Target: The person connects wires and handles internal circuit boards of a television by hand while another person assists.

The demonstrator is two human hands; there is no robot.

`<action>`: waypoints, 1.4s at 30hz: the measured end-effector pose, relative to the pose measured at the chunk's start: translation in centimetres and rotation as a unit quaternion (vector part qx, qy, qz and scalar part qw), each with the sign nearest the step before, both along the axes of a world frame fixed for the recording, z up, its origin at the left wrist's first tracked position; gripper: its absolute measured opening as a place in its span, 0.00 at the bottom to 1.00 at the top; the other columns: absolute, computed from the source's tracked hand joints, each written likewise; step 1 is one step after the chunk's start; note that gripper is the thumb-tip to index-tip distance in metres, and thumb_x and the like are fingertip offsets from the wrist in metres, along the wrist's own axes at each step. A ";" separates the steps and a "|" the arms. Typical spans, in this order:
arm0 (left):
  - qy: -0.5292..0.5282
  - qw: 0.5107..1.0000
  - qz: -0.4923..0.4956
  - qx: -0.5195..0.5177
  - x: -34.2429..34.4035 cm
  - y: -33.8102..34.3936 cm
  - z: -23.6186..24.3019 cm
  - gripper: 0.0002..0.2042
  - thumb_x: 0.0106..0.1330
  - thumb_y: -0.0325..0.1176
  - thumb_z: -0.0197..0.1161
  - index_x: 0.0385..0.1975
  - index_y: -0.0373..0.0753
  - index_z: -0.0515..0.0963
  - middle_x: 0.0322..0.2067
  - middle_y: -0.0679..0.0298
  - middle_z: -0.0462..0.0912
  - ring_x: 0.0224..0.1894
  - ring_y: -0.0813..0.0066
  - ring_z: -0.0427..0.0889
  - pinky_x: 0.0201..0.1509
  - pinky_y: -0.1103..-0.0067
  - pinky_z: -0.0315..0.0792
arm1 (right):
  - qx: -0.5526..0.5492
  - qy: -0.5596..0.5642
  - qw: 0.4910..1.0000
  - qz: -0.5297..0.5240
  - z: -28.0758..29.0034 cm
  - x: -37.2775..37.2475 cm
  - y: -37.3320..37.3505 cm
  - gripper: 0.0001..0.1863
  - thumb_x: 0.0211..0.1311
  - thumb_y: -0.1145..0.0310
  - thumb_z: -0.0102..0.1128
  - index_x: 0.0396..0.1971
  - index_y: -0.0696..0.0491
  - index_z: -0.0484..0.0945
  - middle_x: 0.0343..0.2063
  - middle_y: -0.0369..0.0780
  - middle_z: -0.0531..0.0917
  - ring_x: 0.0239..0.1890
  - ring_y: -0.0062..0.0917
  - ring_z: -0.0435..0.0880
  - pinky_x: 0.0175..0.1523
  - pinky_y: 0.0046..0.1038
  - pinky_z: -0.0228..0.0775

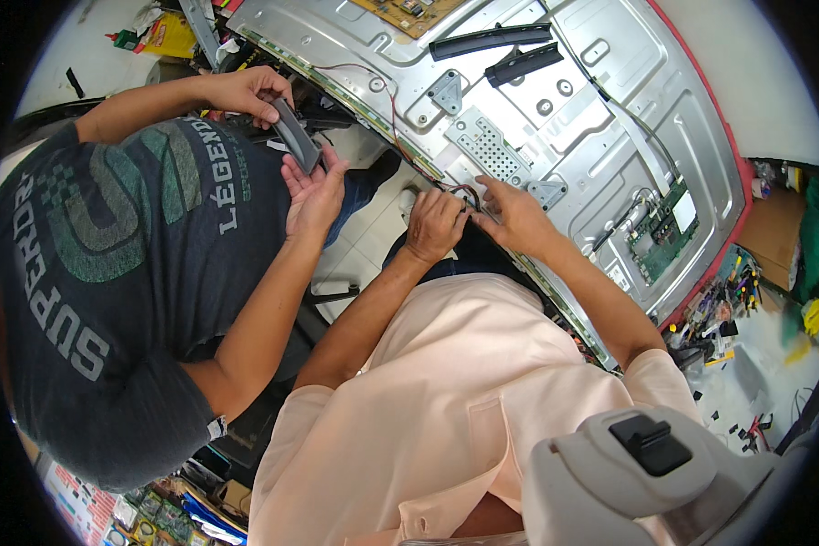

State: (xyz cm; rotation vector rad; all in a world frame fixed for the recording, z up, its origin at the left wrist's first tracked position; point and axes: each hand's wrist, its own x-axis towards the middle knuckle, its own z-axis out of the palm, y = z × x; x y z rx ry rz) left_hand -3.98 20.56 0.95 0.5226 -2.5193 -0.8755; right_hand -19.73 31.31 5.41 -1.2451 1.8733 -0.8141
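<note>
My curled left hand (pixel 435 224) and spread right hand (pixel 519 218) nearly meet, perhaps steadying thin red-and-black wires (pixel 469 189); left grip unclear.

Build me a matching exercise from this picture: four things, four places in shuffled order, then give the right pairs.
Things
1. Green circuit board
2. Dark grey piece
3. Two black strips
4. Thin reddish wires

Places
A. In the co-worker's hands
B. At the wearer's left hand and right hand
C. Toward the right side of the metal panel
D. Close to the brown circuit board at the picture's top edge

Right pairs: 1-C, 2-A, 3-D, 4-B
</note>
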 end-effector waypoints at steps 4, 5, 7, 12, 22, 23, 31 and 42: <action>0.015 1.000 0.001 0.012 0.1 -0.1 -0.3 0.11 0.50 0.30 0.71 0.27 0.40 0.73 0.25 0.64 0.76 0.30 0.62 0.74 0.35 0.69 0.64 | -0.028 0.140 0.990 0.018 -0.8 0.8 0.8 0.22 0.52 0.72 0.61 0.50 0.52 0.73 0.35 0.46 0.77 0.34 0.43 0.81 0.35 0.41 0.75; 0.013 1.000 0.013 0.019 0.1 -0.1 -0.4 0.11 0.50 0.30 0.72 0.27 0.40 0.73 0.25 0.64 0.77 0.30 0.62 0.74 0.35 0.68 0.65 | -0.038 0.159 0.987 0.007 -1.1 0.8 0.8 0.21 0.52 0.73 0.62 0.49 0.51 0.74 0.36 0.45 0.77 0.33 0.43 0.81 0.35 0.40 0.75; 0.007 0.999 0.037 0.035 0.1 0.0 -0.6 0.11 0.50 0.30 0.72 0.28 0.40 0.74 0.25 0.64 0.78 0.29 0.62 0.75 0.35 0.68 0.65 | -0.039 0.154 0.987 -0.015 -1.2 1.1 1.0 0.20 0.51 0.75 0.61 0.47 0.51 0.75 0.35 0.45 0.76 0.33 0.43 0.80 0.35 0.40 0.75; 0.007 0.998 0.049 0.050 0.3 0.2 -0.9 0.12 0.50 0.31 0.73 0.29 0.40 0.75 0.25 0.62 0.78 0.29 0.61 0.76 0.34 0.69 0.65 | 0.010 0.111 0.993 -0.038 -0.8 2.2 0.9 0.15 0.50 0.78 0.60 0.40 0.52 0.79 0.35 0.44 0.76 0.34 0.42 0.80 0.34 0.38 0.75; 0.035 0.999 -0.008 0.025 0.6 -0.3 -1.4 0.11 0.53 0.32 0.72 0.30 0.38 0.76 0.24 0.63 0.76 0.27 0.62 0.75 0.33 0.70 0.67 | -0.014 0.163 0.986 0.039 -1.5 -0.4 -0.1 0.14 0.49 0.76 0.62 0.39 0.51 0.83 0.33 0.42 0.77 0.33 0.37 0.81 0.34 0.36 0.75; 0.037 0.999 -0.010 0.018 0.7 -0.3 -1.4 0.10 0.54 0.32 0.72 0.29 0.38 0.76 0.24 0.63 0.77 0.27 0.63 0.75 0.33 0.70 0.67 | -0.017 0.157 0.986 0.047 -1.6 -0.7 -0.3 0.12 0.49 0.74 0.63 0.37 0.51 0.83 0.33 0.41 0.78 0.33 0.37 0.81 0.34 0.36 0.75; 0.031 0.999 -0.010 0.005 0.7 -0.3 -1.6 0.10 0.55 0.33 0.71 0.28 0.38 0.76 0.24 0.64 0.77 0.27 0.63 0.75 0.33 0.71 0.66 | 0.080 0.158 0.980 0.088 -1.2 -2.0 -2.5 0.07 0.48 0.65 0.66 0.26 0.51 0.85 0.27 0.42 0.82 0.32 0.39 0.83 0.38 0.38 0.75; 0.044 0.999 -0.004 0.025 0.4 -0.4 -1.5 0.09 0.54 0.32 0.70 0.27 0.39 0.75 0.23 0.63 0.76 0.28 0.63 0.75 0.35 0.70 0.67 | 0.133 0.176 0.971 0.096 -1.3 -1.5 -2.9 0.08 0.47 0.61 0.68 0.25 0.49 0.85 0.26 0.44 0.84 0.31 0.39 0.84 0.37 0.39 0.75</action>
